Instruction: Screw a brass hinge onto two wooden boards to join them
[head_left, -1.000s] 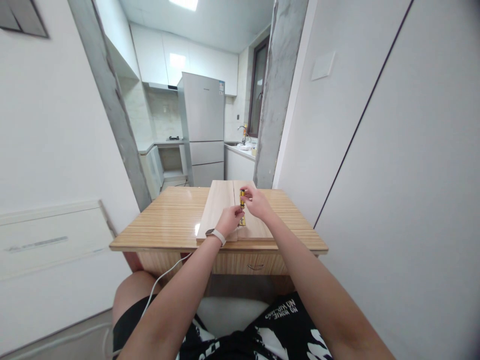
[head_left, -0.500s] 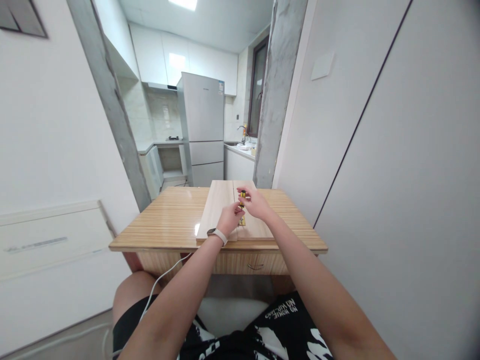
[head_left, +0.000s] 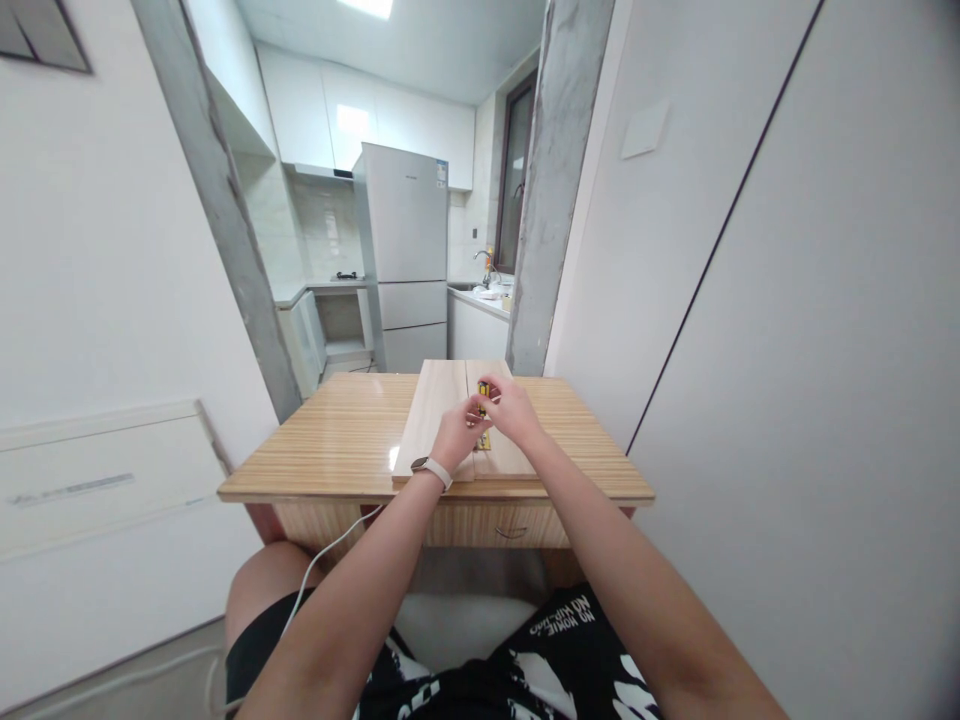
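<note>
Over the pale wooden boards on the table, my right hand pinches a small yellow-and-black object between thumb and fingers. It is too small to tell its kind. My left hand, with a watch on its wrist, has its fingers closed at the object's lower end, close to the right thumb. Under the hands, a flat yellow piece with dark markings lies on the board near the seam, partly covered by the left fingers.
The striped wooden table has a drawer in front. A white cable hangs past its left front edge to my legs. Walls stand close on both sides. Beyond the table are a fridge and a sink counter.
The yellow-and-black object has shifted slightly left and turned a little between my fingers. Both hands have come slightly closer together; the boards have stayed in place.
</note>
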